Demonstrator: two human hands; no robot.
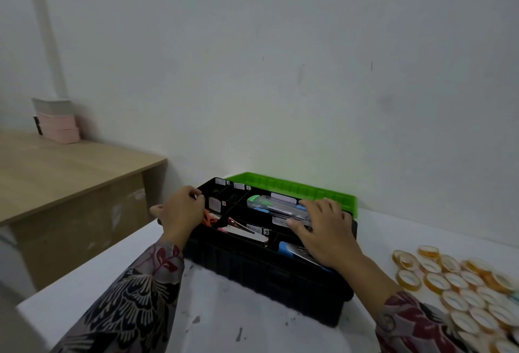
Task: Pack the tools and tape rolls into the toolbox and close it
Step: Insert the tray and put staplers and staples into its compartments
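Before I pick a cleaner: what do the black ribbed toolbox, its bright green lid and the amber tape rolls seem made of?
The black ribbed toolbox: likely moulded plastic, matte; its bright green lid: plastic too, glossier, ribbed; the amber tape rolls: probably clear adhesive film, shiny, translucent.

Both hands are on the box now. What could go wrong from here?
The amber tape rolls lie on the white table, outside the black plastic toolbox; closing the green lid now would leave them out. The clear-handled screwdrivers under the right hand seem to lie high and might block the lid.
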